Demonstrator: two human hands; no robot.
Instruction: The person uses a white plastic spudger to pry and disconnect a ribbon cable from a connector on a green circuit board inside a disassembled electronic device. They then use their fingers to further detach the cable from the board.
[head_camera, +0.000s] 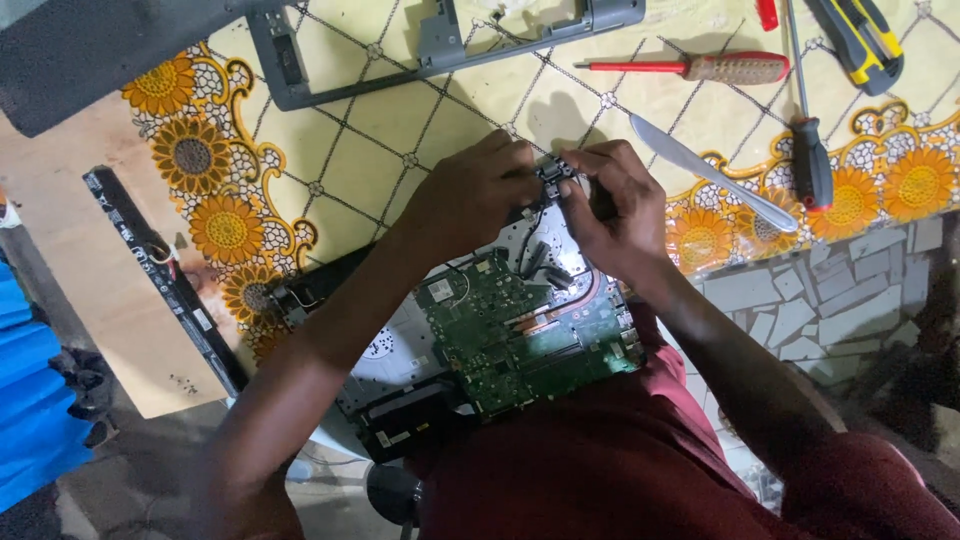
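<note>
Laptop hinge (553, 172), small and dark, sits above the green motherboard (520, 335); we pinch it from both sides, left hand (478, 190) and right hand (612, 205) closed on it, knife (710, 172) nearby.

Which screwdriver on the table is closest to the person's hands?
The black-handled screwdriver, lying upright just right of the right hand beside the table knife. The red-shafted one with the speckled handle lies farther up.

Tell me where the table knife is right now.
In the head view, the table knife lies on the sunflower tablecloth, just right of the right hand, beside the black-handled screwdriver.
</note>
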